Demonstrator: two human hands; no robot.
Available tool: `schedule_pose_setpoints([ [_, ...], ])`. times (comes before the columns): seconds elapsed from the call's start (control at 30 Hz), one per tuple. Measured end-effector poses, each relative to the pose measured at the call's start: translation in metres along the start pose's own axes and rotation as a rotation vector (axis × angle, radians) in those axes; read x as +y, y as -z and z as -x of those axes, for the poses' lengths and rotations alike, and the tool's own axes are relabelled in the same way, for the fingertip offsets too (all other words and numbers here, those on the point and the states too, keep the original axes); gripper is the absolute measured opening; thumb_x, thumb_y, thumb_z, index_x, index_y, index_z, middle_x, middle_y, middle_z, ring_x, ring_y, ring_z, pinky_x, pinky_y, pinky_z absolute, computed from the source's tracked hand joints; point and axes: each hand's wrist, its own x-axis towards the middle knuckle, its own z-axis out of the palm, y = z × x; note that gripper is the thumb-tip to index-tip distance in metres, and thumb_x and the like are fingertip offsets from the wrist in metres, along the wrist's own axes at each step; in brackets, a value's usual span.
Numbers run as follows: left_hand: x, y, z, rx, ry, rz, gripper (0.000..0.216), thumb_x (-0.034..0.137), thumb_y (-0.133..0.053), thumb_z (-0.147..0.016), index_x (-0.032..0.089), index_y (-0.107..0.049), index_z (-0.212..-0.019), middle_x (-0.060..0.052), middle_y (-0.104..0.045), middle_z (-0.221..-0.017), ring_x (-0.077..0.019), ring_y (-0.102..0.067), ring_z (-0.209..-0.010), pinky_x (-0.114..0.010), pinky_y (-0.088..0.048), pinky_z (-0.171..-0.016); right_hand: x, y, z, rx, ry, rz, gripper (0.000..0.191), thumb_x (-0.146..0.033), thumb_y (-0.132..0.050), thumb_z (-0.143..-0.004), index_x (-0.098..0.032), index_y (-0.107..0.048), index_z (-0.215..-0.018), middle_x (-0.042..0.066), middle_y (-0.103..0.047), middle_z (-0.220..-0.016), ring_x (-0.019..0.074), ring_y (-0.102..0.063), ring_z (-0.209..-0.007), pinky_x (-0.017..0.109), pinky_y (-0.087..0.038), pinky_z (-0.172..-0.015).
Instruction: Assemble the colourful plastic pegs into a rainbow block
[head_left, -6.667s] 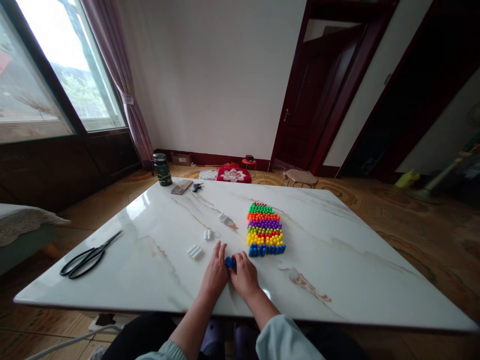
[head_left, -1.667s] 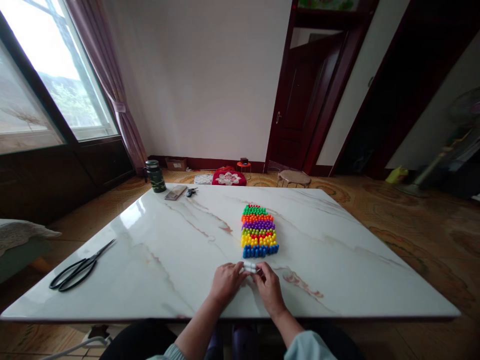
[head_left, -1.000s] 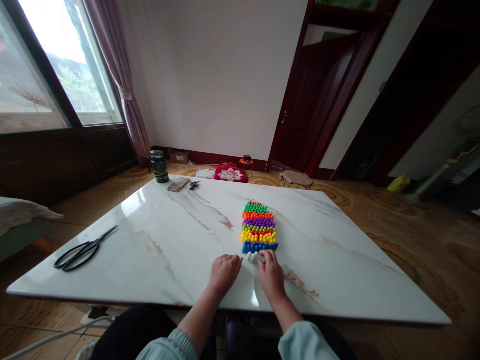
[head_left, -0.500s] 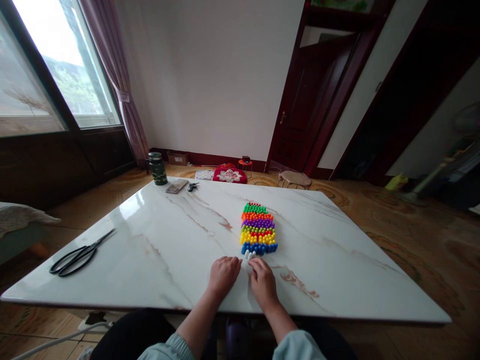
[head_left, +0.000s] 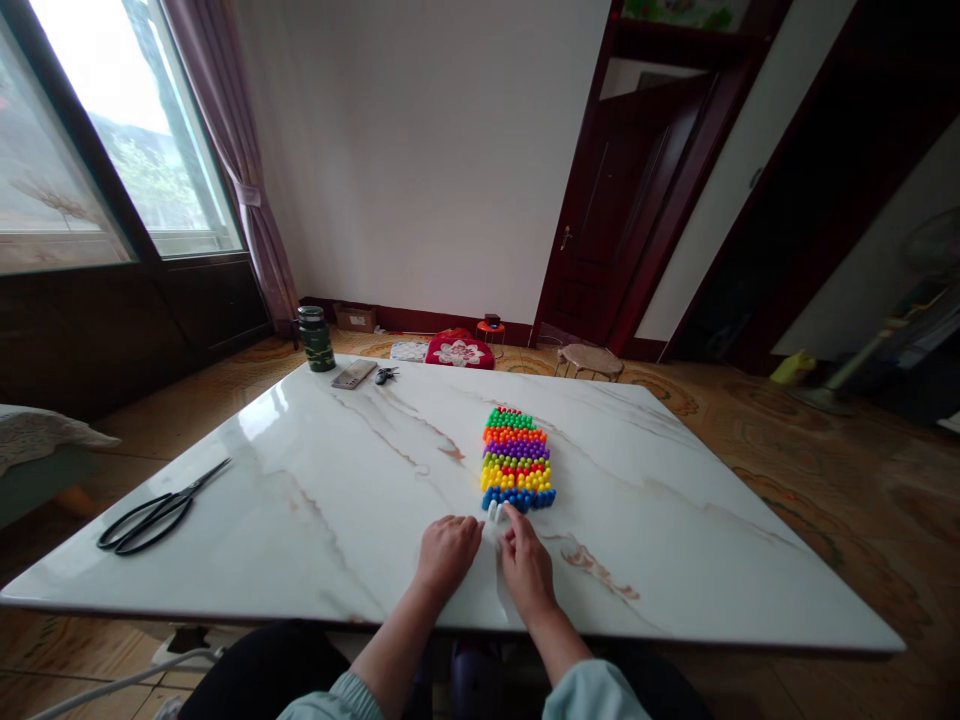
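On the white marble-look table (head_left: 315, 530), small glossy round-topped pieces stand in a tight block of coloured rows, among them a purple row (head_left: 517, 449), a yellow row (head_left: 495, 479) and a dark blue row (head_left: 517, 498). A few white pieces (head_left: 494, 512) stand just in front of the blue row. My right hand (head_left: 527, 565) has its index finger stretched forward, touching the white pieces at their right side; thumb and index are apart. Just left of them rests my left hand (head_left: 448, 550), fingers curled together, and what they may hold is hidden.
Black-handled scissors (head_left: 161, 515) lie at the table's left. Toward the far left edge are a camouflage-patterned flask (head_left: 316, 340), a phone (head_left: 354, 374) and keys (head_left: 385, 375). Beyond the table stand a round stool (head_left: 589, 358) and a red patterned cushion (head_left: 459, 350).
My right index finger has stretched forward over the right side of the white pieces, from a more bent pose. My left hand has hardly moved. The coloured rows look the same.
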Motion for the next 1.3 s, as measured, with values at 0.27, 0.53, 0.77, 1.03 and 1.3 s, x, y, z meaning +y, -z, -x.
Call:
schedule_pose_setpoints([
  [0.27,0.000,0.000,0.000,-0.007,0.001,0.005,0.034,0.027,-0.042,-0.097,0.019,-0.062,-0.070,-0.005,-0.069,-0.067,-0.0172,-0.064,-0.065,-0.027,-0.038,-0.062,0.000,-0.001,-0.001,-0.033,0.023,0.124,0.052,-0.009,-0.041,-0.083,-0.020,-0.052,-0.133,0.007,-0.069,-0.099,0.0171,-0.067,-0.080,0.028,-0.054,-0.073],
  [0.53,0.000,0.001,0.001,-0.001,0.004,0.011,0.034,0.027,-0.042,-0.096,0.018,-0.062,-0.070,-0.005,-0.069,-0.067,-0.0174,-0.064,-0.065,-0.027,-0.038,-0.061,-0.006,0.001,-0.003,-0.105,0.066,0.179,0.060,-0.006,-0.045,-0.080,-0.025,-0.048,-0.137,0.008,-0.067,-0.110,0.0198,-0.066,-0.094,0.029,-0.053,-0.081],
  [0.77,-0.001,-0.001,0.000,0.006,0.003,0.017,0.034,0.027,-0.042,-0.096,0.018,-0.062,-0.070,-0.005,-0.068,-0.066,-0.0175,-0.063,-0.064,-0.027,-0.037,-0.061,-0.006,0.001,-0.002,-0.070,0.054,0.155,0.044,-0.010,-0.045,-0.081,-0.019,-0.056,-0.123,0.007,-0.070,-0.098,0.0175,-0.067,-0.081,0.027,-0.052,-0.073],
  [1.03,-0.001,-0.003,0.001,0.002,0.002,0.020,0.035,0.027,-0.042,-0.096,0.018,-0.062,-0.069,-0.005,-0.068,-0.066,-0.0174,-0.063,-0.064,-0.028,-0.038,-0.062,-0.009,0.006,0.001,-0.044,-0.058,0.117,0.026,-0.042,-0.044,-0.094,-0.019,-0.056,-0.091,0.004,-0.069,-0.076,0.0185,-0.067,-0.067,0.025,-0.041,-0.058],
  [1.3,-0.001,-0.003,0.001,-0.009,0.010,0.031,0.034,0.027,-0.042,-0.096,0.018,-0.063,-0.070,-0.006,-0.068,-0.067,-0.0182,-0.063,-0.066,-0.028,-0.038,-0.063,-0.011,0.009,0.001,0.033,-0.073,0.119,0.006,-0.027,-0.051,-0.082,-0.021,-0.052,-0.082,0.000,-0.065,-0.067,0.0162,-0.064,-0.059,0.024,-0.038,-0.055],
])
